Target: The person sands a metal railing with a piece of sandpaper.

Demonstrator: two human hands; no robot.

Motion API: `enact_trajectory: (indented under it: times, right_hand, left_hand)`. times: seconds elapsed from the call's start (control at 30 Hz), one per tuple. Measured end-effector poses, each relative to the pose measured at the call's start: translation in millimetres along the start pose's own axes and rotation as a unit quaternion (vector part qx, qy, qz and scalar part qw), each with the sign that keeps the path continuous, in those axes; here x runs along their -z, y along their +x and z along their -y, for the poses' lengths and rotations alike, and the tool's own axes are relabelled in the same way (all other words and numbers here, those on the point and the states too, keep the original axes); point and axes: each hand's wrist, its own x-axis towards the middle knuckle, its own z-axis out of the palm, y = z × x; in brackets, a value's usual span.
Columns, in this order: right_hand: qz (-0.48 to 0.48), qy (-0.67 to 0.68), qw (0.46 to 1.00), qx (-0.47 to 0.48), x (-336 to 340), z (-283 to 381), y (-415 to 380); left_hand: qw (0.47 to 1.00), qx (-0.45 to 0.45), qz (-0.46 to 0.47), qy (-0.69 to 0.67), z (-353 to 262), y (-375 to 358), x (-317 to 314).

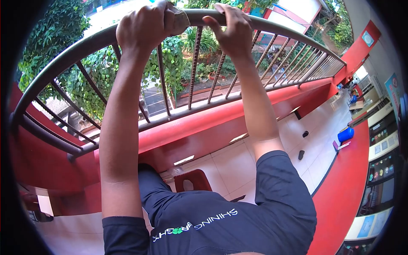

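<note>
My left hand [142, 25] is closed over the top of the dark metal handrail [289, 32]. It presses a folded grey-brown sheet [181, 22], which looks like sandpaper, against the rail. To its right, my right hand [233, 32] lies over the same rail with the fingers bent across the top. The right thumb sticks out on the near side, pointing toward the sheet. Part of the right fingers is hidden behind the rail. Ribbed vertical bars [195, 68] run down from the handrail to a lower rail.
Below the railing is a red ledge [191, 127]. On the tiled floor [231, 170] are a red stool [192, 180] and dark slippers [301, 154]. A blue container [345, 134] stands on the right by a red wall. Climbing plants [91, 80] grow beyond the bars.
</note>
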Motion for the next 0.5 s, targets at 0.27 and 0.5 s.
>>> enact_trajectory:
  times: [0.27, 0.5]
  right_hand:
    - [-0.015, -0.01, 0.982, -0.188, 11.2, -44.4, 1.3]
    - [-0.047, 0.082, 0.994, -0.057, -11.8, 35.0, -5.4]
  left_hand:
    - [0.999, -0.015, -0.045, 0.009, -1.5, -4.9, 3.9]
    - [1.0, -0.001, -0.015, -0.008, -4.0, -4.7, 12.6]
